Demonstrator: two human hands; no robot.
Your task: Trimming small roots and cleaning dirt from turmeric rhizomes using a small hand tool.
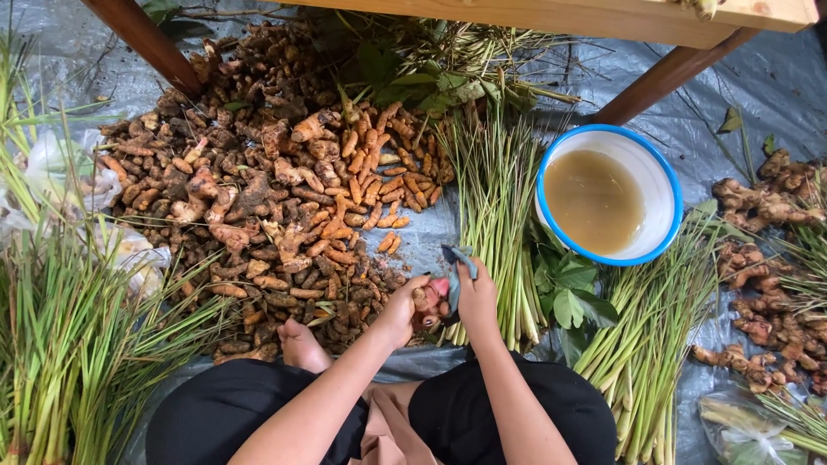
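My left hand (pixel 401 310) grips a small reddish-brown root (pixel 429 301) low in the middle of the head view. My right hand (pixel 475 294) presses a grey-blue cloth (pixel 455 265) against that root. Both hands meet just in front of my knees, at the near edge of a big heap of brown and orange roots (pixel 276 189) spread on a grey plastic sheet (pixel 775 77). My bare foot (pixel 301 346) rests against the heap's near side.
A white bowl with a blue rim (pixel 655 176) holds murky brown water at the right. Bundles of lemongrass stalks (pixel 495 207) lie beside it, more lemongrass (pixel 69 344) at the left. Knobbly ginger (pixel 767 258) is piled far right. A wooden table frame (pixel 603 17) crosses the top.
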